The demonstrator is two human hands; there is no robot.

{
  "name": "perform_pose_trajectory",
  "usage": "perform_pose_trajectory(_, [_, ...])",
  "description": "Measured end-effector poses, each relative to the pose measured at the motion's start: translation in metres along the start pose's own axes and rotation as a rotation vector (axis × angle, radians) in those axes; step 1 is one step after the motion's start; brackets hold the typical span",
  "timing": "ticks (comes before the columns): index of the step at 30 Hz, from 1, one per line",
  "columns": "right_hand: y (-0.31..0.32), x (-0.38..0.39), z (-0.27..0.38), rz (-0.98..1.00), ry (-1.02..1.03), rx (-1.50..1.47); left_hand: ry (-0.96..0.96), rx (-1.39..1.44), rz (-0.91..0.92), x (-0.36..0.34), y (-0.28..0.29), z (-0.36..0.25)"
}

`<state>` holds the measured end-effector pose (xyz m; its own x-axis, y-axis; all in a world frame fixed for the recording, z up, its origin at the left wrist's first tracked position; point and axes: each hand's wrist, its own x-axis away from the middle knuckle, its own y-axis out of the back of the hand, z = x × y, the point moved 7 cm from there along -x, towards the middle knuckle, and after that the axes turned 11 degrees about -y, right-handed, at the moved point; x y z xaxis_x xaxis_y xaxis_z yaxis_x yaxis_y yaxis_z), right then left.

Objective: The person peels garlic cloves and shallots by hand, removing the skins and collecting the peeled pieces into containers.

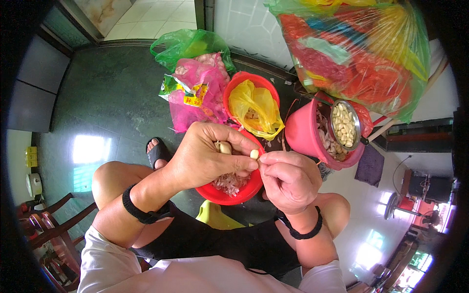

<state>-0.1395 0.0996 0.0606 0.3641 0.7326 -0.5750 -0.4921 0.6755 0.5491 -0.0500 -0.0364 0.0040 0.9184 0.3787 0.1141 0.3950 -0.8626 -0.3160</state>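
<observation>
A small pale garlic clove [254,154] is pinched between the thumb and fingertips of my left hand [200,154]. Another garlic piece [223,147] rests in the curl of that same hand. From the other side, my right hand [291,180] pinches at the clove, thumb and forefinger closed on its edge. Both hands are over a red basin [225,200], partly covered by them, which holds papery garlic skins [233,185]. To the right, a metal bowl [360,128] full of peeled cloves [344,124] sits on a pink bucket [299,128] with skins inside.
Beyond the basin stands a red bucket [228,95] lined with a yellow plastic bag [244,100]. Left of it lies a pink mesh bag [183,112] of garlic beside a green plastic bag [183,46]. A large stuffed clear bag [351,53] fills the upper right.
</observation>
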Motion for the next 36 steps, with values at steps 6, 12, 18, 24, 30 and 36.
perform_pose_trajectory(6, [0.003,-0.001,0.002,-0.069,0.012,-0.007,0.008,0.016,0.003,-0.001,0.001,0.001])
perform_pose_trajectory(12, [0.004,-0.006,-0.003,-0.096,-0.079,-0.076,0.027,0.255,-0.013,-0.002,0.001,0.008])
perform_pose_trajectory(18, [0.004,-0.011,-0.007,-0.016,-0.255,-0.101,0.039,0.245,-0.007,-0.003,0.005,0.011])
perform_pose_trajectory(24, [-0.022,0.000,-0.030,0.227,-0.446,-0.045,0.094,0.354,-0.135,-0.003,0.017,0.017])
perform_pose_trajectory(30, [-0.026,0.016,-0.038,0.208,-0.446,0.041,0.219,0.029,-0.182,-0.005,0.026,0.040])
perform_pose_trajectory(36, [-0.027,0.011,-0.033,0.261,-0.347,0.027,0.257,-0.128,-0.080,-0.007,0.011,0.044])
